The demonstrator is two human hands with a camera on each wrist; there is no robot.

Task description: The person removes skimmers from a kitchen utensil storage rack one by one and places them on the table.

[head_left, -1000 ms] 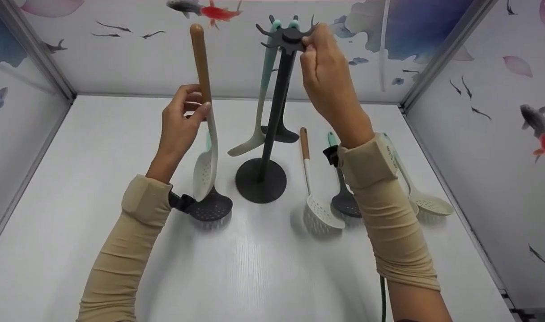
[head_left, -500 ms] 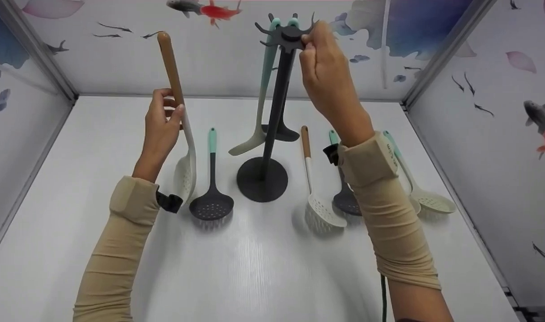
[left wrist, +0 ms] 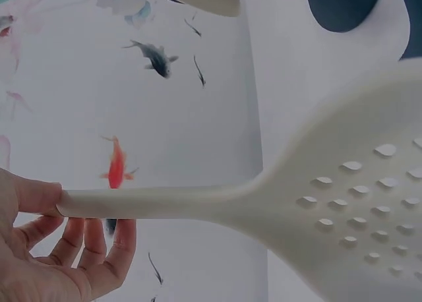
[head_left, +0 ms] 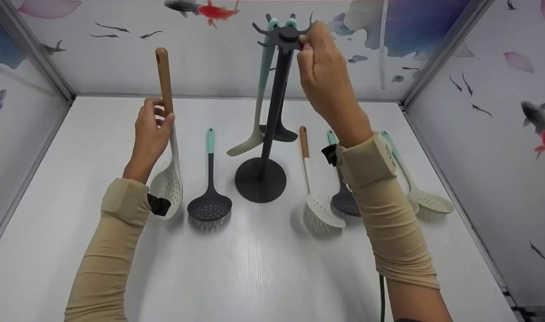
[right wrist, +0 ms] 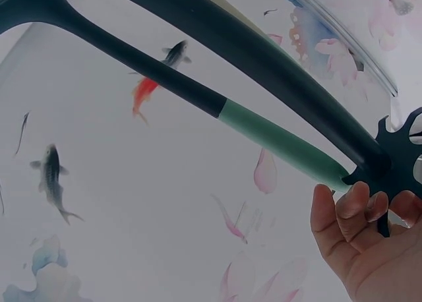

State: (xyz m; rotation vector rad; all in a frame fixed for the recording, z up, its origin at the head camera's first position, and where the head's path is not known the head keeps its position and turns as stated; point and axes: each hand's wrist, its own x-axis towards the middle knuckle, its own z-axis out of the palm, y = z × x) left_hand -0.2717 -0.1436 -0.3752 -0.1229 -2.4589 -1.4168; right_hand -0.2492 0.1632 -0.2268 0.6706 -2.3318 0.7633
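My left hand (head_left: pixel 149 134) pinches a white skimmer (head_left: pixel 168 181) where its brown handle meets the white shaft. The skimmer stands nearly upright, handle up, with its holed head low over the left of the table; whether it touches is unclear. In the left wrist view, the thumb and fingers lie around the shaft of the skimmer (left wrist: pixel 224 200). My right hand (head_left: pixel 324 76) grips a hook at the top of a black utensil stand (head_left: pixel 277 107). On that stand hang a pale ladle (head_left: pixel 250 144) with a mint handle and a dark utensil (head_left: pixel 286 134), partly hidden behind the pole.
A black skimmer (head_left: pixel 210 208) with a mint handle lies left of the stand's base (head_left: pixel 260 192). Right of it lie a white skimmer (head_left: pixel 324 212), another black skimmer (head_left: pixel 345 201) partly behind my right sleeve, and a pale skimmer (head_left: pixel 433 202). Printed panels enclose the white table (head_left: pixel 254 268).
My left hand has carried the white skimmer leftward from above the black skimmer, then lowered it and turned its holed face more towards me. The right hand keeps its grip on the stand.
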